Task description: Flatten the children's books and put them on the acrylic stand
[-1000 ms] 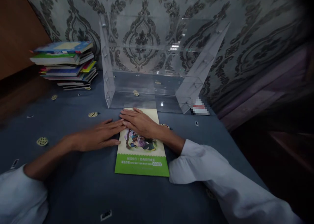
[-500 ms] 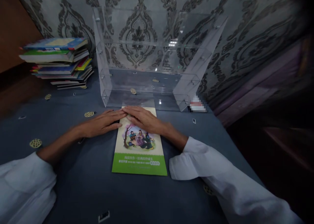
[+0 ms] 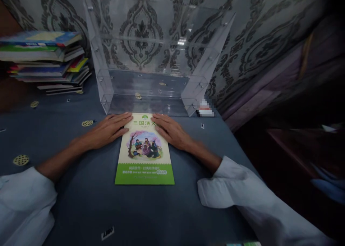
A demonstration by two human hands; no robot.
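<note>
A book with a cream and green cover lies flat on the dark blue table, its title end toward the rack. Three painted figures under a pink tree show on the cover. My left hand rests flat at the book's upper left edge, fingers stretched out. At the upper right edge lies my right hand, fingers extended over the cover and hiding the end of the title. Neither hand is gripping the book. Just beyond the book stands a clear acrylic rack with several tiers.
At the back left rises a stack of books, loosely piled. A blurred-out small item sits by the rack's right foot. Behind is a patterned wall. The table's right edge drops off to a dark area.
My hands have moved apart from the middle of the cover to its two sides, uncovering the title. The whole view has shifted, so everything appears further left.
</note>
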